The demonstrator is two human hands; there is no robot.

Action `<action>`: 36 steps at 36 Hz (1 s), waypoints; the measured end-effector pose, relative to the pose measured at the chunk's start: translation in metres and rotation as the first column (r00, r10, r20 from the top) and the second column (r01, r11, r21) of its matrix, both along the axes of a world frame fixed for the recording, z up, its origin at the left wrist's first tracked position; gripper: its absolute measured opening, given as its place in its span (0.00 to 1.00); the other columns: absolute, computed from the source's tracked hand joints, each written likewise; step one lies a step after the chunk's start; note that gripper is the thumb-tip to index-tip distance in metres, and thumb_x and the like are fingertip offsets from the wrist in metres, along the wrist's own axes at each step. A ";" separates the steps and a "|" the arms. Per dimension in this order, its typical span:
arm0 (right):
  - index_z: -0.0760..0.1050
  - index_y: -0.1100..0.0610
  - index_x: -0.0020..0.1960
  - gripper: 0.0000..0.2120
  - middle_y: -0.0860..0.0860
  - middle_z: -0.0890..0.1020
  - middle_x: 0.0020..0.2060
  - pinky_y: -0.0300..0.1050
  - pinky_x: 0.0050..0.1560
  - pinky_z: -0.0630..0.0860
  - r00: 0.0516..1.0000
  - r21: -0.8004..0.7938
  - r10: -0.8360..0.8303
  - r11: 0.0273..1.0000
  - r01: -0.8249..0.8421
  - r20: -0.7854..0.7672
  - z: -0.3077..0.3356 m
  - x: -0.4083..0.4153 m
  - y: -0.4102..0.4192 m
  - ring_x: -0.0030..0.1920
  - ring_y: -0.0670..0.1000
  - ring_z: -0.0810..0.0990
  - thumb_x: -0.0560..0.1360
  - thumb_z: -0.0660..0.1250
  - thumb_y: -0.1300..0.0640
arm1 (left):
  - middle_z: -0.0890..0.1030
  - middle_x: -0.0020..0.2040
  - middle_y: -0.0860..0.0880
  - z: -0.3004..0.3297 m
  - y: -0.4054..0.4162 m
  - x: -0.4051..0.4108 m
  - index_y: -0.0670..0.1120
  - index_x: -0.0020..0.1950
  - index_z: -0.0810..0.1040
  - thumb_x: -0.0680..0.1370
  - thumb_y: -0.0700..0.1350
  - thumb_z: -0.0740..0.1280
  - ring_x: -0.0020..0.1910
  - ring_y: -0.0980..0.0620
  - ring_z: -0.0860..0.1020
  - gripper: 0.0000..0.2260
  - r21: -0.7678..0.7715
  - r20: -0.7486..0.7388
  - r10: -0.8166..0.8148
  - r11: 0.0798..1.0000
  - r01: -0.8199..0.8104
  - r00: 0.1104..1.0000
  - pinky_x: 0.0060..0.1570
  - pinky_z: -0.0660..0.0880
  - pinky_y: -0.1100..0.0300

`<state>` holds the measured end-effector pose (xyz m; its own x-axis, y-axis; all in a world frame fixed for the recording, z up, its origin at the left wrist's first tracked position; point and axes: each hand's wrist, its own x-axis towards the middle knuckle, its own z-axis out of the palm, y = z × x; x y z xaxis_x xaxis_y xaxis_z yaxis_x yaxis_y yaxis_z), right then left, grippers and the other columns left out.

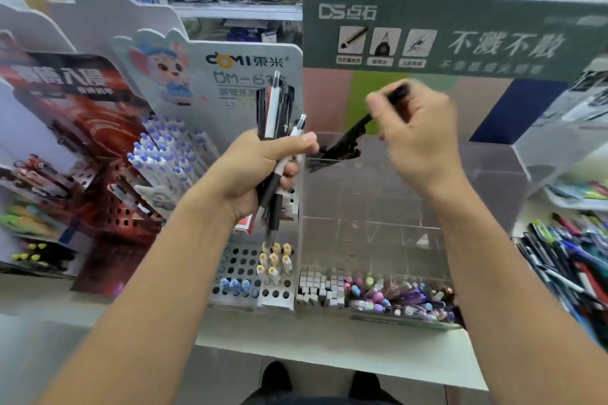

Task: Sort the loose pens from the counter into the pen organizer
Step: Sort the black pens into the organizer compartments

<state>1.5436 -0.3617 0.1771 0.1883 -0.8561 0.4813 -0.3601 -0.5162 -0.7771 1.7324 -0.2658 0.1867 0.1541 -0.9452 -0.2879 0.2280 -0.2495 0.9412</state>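
Observation:
My left hand [260, 168] grips an upright bundle of pens [274, 108], black and white ones, in front of the white display. My right hand [418, 131] pinches a single black pen [358, 128], tilted with its lower end pointing down into the back left compartment of the clear acrylic pen organizer [487, 174]. A few dark pens [335, 153] lie in that compartment. The organizer's middle compartments look see-through with nothing visible in them; its front row holds grey caps and pastel pens [388, 296].
A white perforated pen stand [243, 266] with yellow- and blue-capped pens sits left of the organizer. Red and white displays [108, 148] crowd the left. A pile of loose pens [569, 263] lies at the right. The counter edge [329, 358] runs below.

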 end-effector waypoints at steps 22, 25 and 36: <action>0.78 0.67 0.43 0.11 0.52 0.67 0.25 0.41 0.27 0.57 0.934 0.524 0.164 0.791 -0.317 0.318 0.009 -0.023 0.041 0.26 0.48 0.61 0.77 0.72 0.59 | 0.74 0.26 0.52 -0.011 0.008 -0.058 0.44 0.39 0.74 0.71 0.37 0.75 0.23 0.55 0.71 0.10 -0.001 0.108 -0.443 0.895 0.446 0.890 0.24 0.67 0.64; 0.78 0.68 0.46 0.08 0.54 0.69 0.26 0.38 0.26 0.61 0.912 0.539 0.239 0.746 -0.392 0.334 0.008 -0.030 0.040 0.24 0.47 0.63 0.78 0.71 0.61 | 0.74 0.28 0.51 -0.012 0.008 -0.059 0.42 0.46 0.77 0.73 0.34 0.75 0.24 0.54 0.71 0.08 0.013 0.132 -0.450 0.892 0.453 0.883 0.24 0.67 0.63; 0.76 0.59 0.45 0.04 0.49 0.79 0.33 0.34 0.30 0.74 0.813 0.508 0.144 0.716 -0.479 0.565 0.008 -0.047 0.022 0.31 0.45 0.73 0.78 0.67 0.63 | 0.72 0.27 0.53 -0.019 0.012 -0.054 0.42 0.48 0.74 0.74 0.37 0.75 0.23 0.56 0.69 0.11 0.038 0.105 -0.459 0.888 0.458 0.882 0.23 0.62 0.64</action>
<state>1.4965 -0.3398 0.1855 0.4038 -0.9147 -0.0150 0.2124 0.1097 -0.9710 1.6785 -0.2541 0.1672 -0.2654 -0.9144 -0.3056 -0.0170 -0.3125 0.9498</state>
